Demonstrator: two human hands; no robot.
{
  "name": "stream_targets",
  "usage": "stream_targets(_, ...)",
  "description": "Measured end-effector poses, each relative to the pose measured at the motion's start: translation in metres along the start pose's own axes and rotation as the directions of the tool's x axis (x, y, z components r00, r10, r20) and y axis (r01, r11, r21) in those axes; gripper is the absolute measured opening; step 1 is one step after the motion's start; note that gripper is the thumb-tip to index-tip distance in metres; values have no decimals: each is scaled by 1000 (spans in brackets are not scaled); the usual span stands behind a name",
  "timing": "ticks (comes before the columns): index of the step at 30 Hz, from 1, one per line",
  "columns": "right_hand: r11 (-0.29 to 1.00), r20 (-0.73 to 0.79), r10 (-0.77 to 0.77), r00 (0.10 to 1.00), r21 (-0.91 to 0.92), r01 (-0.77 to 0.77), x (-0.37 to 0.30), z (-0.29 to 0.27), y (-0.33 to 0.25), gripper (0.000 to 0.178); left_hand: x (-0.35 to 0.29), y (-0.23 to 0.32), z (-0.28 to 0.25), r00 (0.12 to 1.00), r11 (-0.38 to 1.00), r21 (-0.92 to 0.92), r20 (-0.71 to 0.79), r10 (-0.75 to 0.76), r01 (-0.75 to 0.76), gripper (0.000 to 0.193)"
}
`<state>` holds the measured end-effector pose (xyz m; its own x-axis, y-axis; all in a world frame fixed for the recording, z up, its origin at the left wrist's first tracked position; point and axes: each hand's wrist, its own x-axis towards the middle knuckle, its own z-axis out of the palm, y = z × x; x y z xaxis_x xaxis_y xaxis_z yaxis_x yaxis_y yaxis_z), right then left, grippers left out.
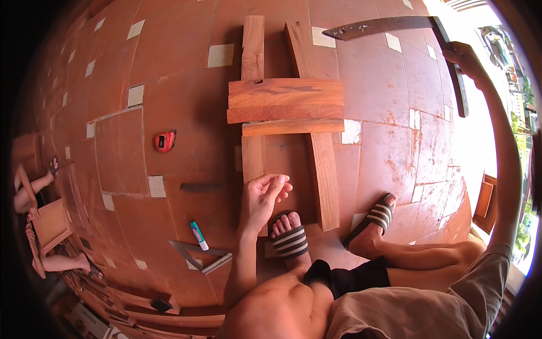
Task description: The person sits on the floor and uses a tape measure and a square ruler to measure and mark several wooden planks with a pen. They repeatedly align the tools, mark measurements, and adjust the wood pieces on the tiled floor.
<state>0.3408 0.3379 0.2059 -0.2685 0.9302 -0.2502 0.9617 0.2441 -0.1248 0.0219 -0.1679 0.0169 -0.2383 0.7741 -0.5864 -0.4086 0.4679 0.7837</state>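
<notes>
My right hand [466, 59] is raised at the far right, closed round the long arm of a dark L-shaped carpenter's square [384, 26]. The square's blade points left, above the floor. My left hand [265, 198] is near the lower part of the left wooden beam [253, 155], thumb and fingers drawn together; whatever they may hold is hidden. A second wooden beam [324, 181] lies to its right, slightly slanted. Across both rest a wide reddish board [285, 99] and a narrower wooden strip [291, 127] nearer me.
Left of the beams are a red tape measure [165, 142], a teal-and-white tube [199, 235], a dark flat bar [201, 187] and a triangular metal square [203, 261]. My sandalled feet [291, 234] flank the right beam. Another person [36, 214] handles a wooden panel [52, 225] at far left.
</notes>
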Motion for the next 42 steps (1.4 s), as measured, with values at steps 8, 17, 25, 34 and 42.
stream_targets(8, 953, 56, 256, 965, 156, -262, -15, 26, 95, 51, -4, 5, 15, 996, 990, 139, -77, 45, -34, 34)
stream_targets(17, 905, 43, 337, 941, 261, -336, 21, 231, 112, 39, -46, 42, 1, 974, 864, 503, -190, 125, -12, 26)
stream_targets(25, 937, -70, 291, 954, 223, -269, 44, 280, 117, 42, -77, 121, -54, 976, 373, 908, -215, 19, 193, 20)
stream_targets(34, 930, -450, 12, 893, 334, 156, -6, 274, 87, 42, -5, 157, -91, 974, 192, 963, -209, 91, 189, 22)
stream_targets(42, 609, -23, -256, 966, 773, 180, -107, 257, -26, 34, 46, 103, -79, 956, 696, 671, -285, -77, 256, 33)
